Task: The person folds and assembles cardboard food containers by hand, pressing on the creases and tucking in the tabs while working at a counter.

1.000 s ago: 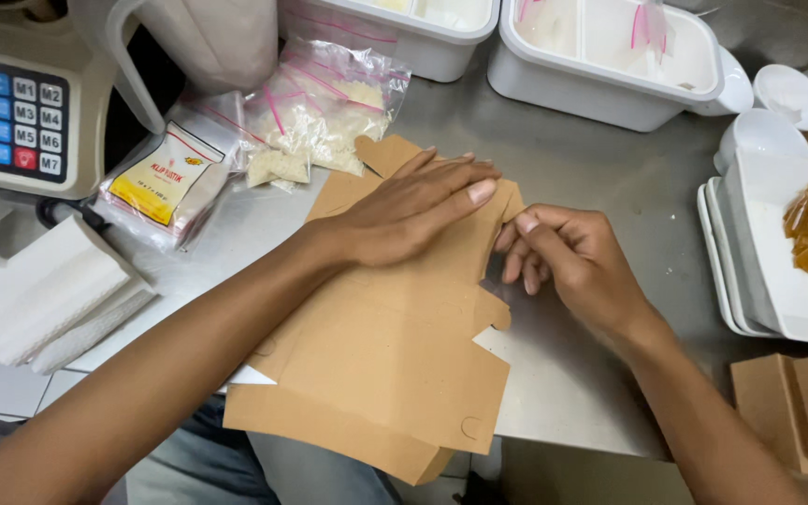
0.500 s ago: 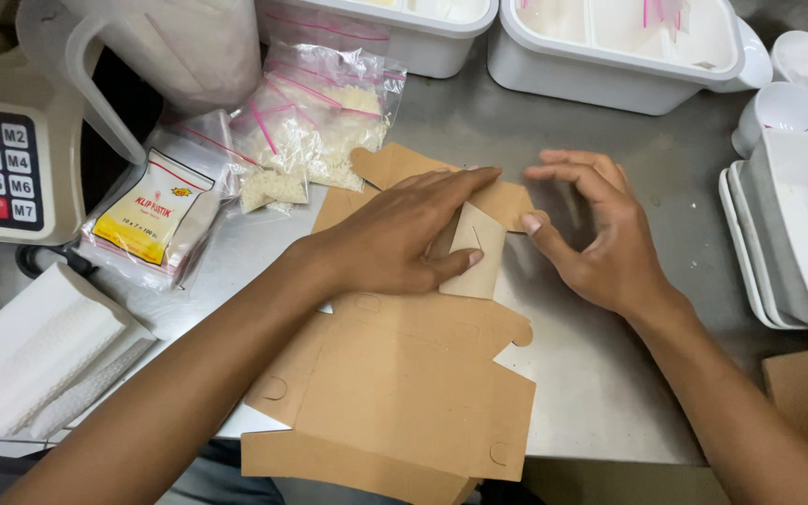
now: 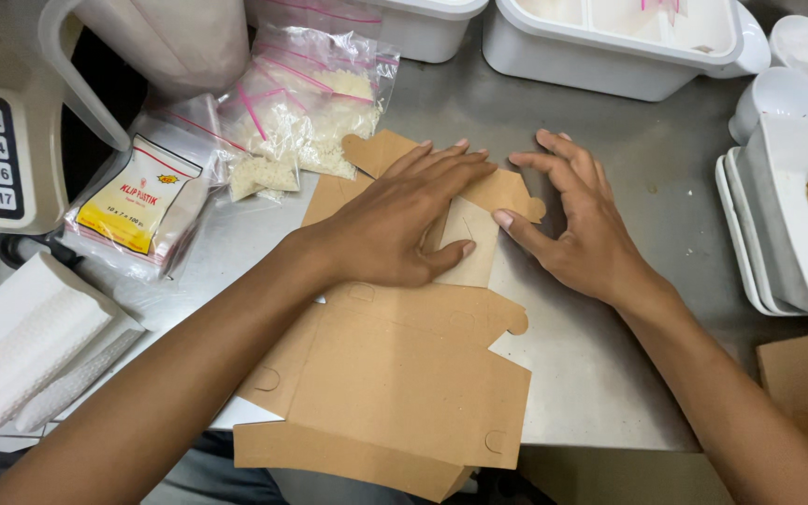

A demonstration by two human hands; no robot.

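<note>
While both hands are laid on it, a flat brown cardboard box blank [image 3: 395, 393] is pressed against the steel tabletop [image 3: 600, 393].

The left hand [image 3: 395, 229] is spread palm-down, fingers nearly straight, over the far part of the blank, with nothing gripped. The right hand [image 3: 577, 229] is held open with fingers arched beside it, its thumb set against a folded pale flap [image 3: 471, 245] at the blank's far edge. Just beyond the blank, clear zip bags of pale grains [image 3: 315, 112] are seen, with a packet of plastic bags [image 3: 142, 196] to their left. White tubs [image 3: 610, 42] are ranged along the far edge, and stacked white trays [image 3: 769, 243] stand to the right.
</note>
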